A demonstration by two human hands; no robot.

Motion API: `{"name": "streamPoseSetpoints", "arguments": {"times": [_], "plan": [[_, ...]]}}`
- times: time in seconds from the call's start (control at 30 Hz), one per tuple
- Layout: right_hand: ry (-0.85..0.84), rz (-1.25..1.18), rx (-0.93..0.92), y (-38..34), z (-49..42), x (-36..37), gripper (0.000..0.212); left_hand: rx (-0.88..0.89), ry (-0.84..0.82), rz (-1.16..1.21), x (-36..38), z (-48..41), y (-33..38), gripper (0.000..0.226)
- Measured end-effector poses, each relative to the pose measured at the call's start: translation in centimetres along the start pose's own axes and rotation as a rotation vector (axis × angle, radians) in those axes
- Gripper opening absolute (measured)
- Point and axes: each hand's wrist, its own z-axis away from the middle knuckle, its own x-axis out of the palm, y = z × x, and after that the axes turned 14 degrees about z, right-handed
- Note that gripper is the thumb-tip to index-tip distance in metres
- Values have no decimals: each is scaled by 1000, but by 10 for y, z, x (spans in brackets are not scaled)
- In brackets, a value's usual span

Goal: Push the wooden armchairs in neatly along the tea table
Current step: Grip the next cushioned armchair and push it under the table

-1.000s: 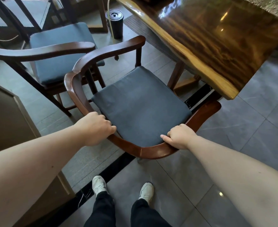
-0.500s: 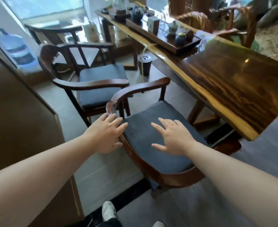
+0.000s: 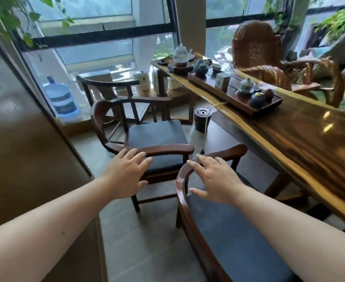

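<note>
both hands have left the near chair's back rail and moved forward; the view has lifted from the floor toward the window.

left hand (image 3: 128, 176): released, fingers spread, palm down, holding nothing. its fingertips (image 3: 139, 154) overlap the near armrest of the second chair (image 3: 157, 135); contact cannot be confirmed.

right hand (image 3: 214, 178): released, fingers spread, holding nothing. it hovers over the front arm curve of the near chair (image 3: 228, 231); whether it touches cannot be told.

landmark: tea table (image 3: 310, 143).
- near chair: just beside the table's long edge, its far armrest close under the edge. judged largely pushed in.
- second chair: further along the same edge, toward the window, standing clearly apart from the table with open floor between. judged not yet pushed in.
- a third chair (image 3: 106, 86) stands behind the second, further from the table. its alignment is unclear.
- a dark bin (image 3: 202, 119) stands on the floor by the table edge, between the second chair and the table.
- a tea tray (image 3: 234, 92) with pots lies on the table top.

progress, as judged: one chair done, at least one left. next step likely calls for a grip on the second chair's back or arms, minding the bin in its path.
</note>
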Motion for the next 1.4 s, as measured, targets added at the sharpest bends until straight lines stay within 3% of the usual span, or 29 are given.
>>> {"name": "streamPoseSetpoints", "arguments": {"times": [0.2,0.6,0.87,1.13,1.4], "plan": [[-14,-54,50,-18,-73,1,86,-18,-43,13,10,-15,-75,71],[-39,-78,-69,-41,-228,39,86,-90,-14,99,34,-73,-180,70],[-140,-173,-182,-72,-343,71,89,-69,-221,-17,53,-108,-265,68],[-218,-183,-281,-101,-402,95,91,-33,-361,-40,84,-130,-328,72],[-311,-186,-186,-120,-445,123,93,109,-423,-47,120,-176,-405,75]]}}
